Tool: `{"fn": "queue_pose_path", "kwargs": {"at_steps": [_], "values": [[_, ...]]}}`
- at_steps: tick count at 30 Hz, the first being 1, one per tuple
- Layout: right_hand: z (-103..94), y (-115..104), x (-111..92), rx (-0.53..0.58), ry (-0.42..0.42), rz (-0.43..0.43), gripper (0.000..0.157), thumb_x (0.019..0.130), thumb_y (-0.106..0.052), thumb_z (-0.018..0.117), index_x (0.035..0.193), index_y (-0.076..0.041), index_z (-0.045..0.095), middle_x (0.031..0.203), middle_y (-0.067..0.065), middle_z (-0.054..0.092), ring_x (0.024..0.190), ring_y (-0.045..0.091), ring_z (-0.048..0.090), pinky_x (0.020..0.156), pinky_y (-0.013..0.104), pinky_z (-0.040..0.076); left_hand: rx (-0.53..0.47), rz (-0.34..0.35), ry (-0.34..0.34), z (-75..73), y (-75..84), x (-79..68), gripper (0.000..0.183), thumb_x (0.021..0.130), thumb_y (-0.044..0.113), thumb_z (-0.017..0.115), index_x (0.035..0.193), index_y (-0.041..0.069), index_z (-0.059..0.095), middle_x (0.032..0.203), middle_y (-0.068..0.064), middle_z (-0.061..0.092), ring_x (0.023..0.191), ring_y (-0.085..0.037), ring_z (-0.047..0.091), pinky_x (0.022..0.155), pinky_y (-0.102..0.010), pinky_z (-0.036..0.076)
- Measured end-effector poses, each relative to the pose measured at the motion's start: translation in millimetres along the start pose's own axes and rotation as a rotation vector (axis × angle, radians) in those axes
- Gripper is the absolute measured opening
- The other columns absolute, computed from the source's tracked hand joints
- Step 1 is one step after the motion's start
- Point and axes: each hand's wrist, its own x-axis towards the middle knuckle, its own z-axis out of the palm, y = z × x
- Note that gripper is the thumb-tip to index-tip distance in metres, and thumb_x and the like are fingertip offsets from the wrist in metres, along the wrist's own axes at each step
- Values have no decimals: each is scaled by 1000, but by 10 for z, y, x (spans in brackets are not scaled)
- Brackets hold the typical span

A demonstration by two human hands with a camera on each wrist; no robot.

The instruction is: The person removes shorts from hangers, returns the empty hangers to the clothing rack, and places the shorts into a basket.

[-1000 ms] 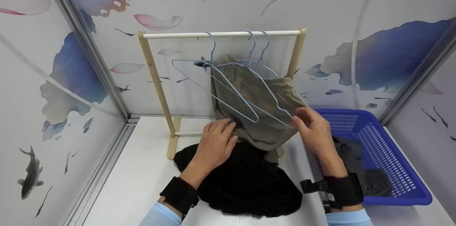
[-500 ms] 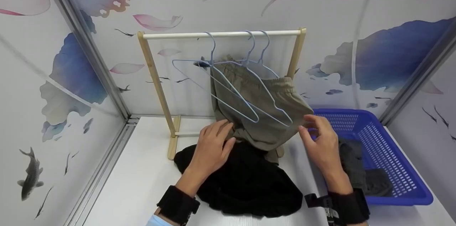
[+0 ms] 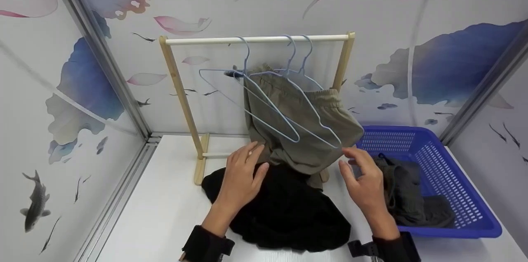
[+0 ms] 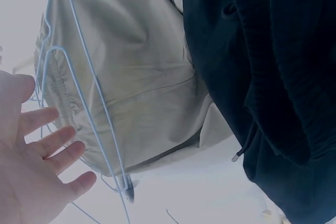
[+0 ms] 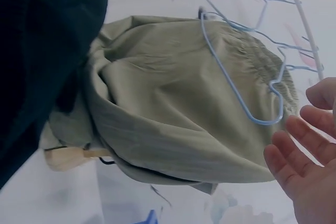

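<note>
Khaki pants (image 3: 297,130) with an elastic waistband hang on the rack, draped over a light blue wire hanger. An empty hanger (image 3: 246,62) hangs to their left and overlaps them in the head view. My left hand (image 3: 241,177) is held over the black garment (image 3: 288,212), fingers loosely extended near the lower left of the pants. In the left wrist view the left fingers (image 4: 55,148) are spread and hold nothing. My right hand (image 3: 365,181) is by the pants' lower right side, fingers apart and slightly bent. The right wrist view shows the right fingertips (image 5: 275,153) right at the pants' edge.
A wooden rack with a white rail (image 3: 198,41) stands at the back of the white table (image 3: 144,196). On the right, a blue plastic basket (image 3: 466,187) contains dark grey garments (image 3: 412,196). Patterned panels enclose the table at the back and sides.
My right hand has left the hanger tip and pants edge, moving right and then down. The left hand has drawn back slightly toward me. The pants' right side now bulges out untouched.
</note>
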Motion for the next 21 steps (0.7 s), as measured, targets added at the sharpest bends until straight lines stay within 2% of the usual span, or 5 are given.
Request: {"fn": "queue_pose_path", "kwargs": {"at_steps": [8,12,16,21], "values": [[121,-12,-192,-8,-38,-20,35,86,12,72,120,4,70,119,18,69,111,18,63,93,14,45,-55,-50,32,40,-12,-138,42,102,21,65,138,0,62,142,-22,57,129,-40,55,105,-62,42],[169,-8,-258,-17,-60,-31,37,85,10,73,122,3,69,123,18,68,116,26,62,100,14,41,-87,-86,40,65,-15,-221,41,102,20,64,137,-2,62,140,-23,58,128,-42,55,104,-64,43],[219,-1,-312,-10,-61,-49,39,85,11,73,123,4,69,125,19,68,118,31,61,106,13,37,-105,-116,40,92,-19,-284,41,102,19,63,137,-2,62,140,-22,58,130,-42,54,104,-64,42],[287,-7,-389,2,-62,-57,40,84,10,74,123,4,69,124,20,68,117,32,61,108,12,36,-145,-178,14,133,-11,-365,41,105,20,61,140,-1,60,143,-21,56,133,-42,52,108,-64,39]]}}
